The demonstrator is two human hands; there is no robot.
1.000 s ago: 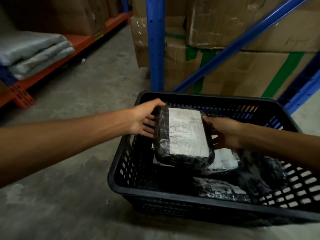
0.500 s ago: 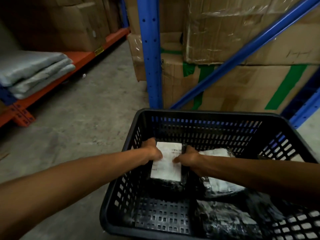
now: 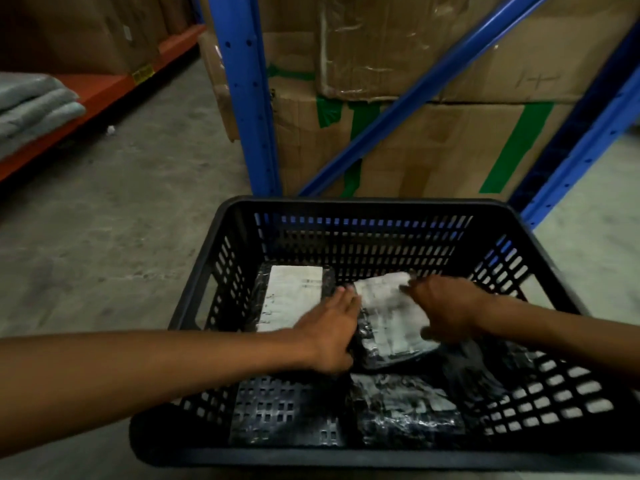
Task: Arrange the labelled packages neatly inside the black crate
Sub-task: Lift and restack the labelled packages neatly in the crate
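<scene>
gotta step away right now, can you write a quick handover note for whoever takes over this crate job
Left hand: flat on the left edge of the middle package, grip unclear.
Right hand: on that package's right side, blurred.
Black crate: on the floor. One labelled package lies flat, label up, in the far-left corner; another wrapped package sits near the front, right of centre.
Done: the far-left package is placed.
Left: settle the middle package beside it, then straighten the front one.

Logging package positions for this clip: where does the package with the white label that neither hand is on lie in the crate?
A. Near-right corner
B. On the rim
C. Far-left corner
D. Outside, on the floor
C: the labelled package lies flat against the far-left corner of the crate.
</scene>
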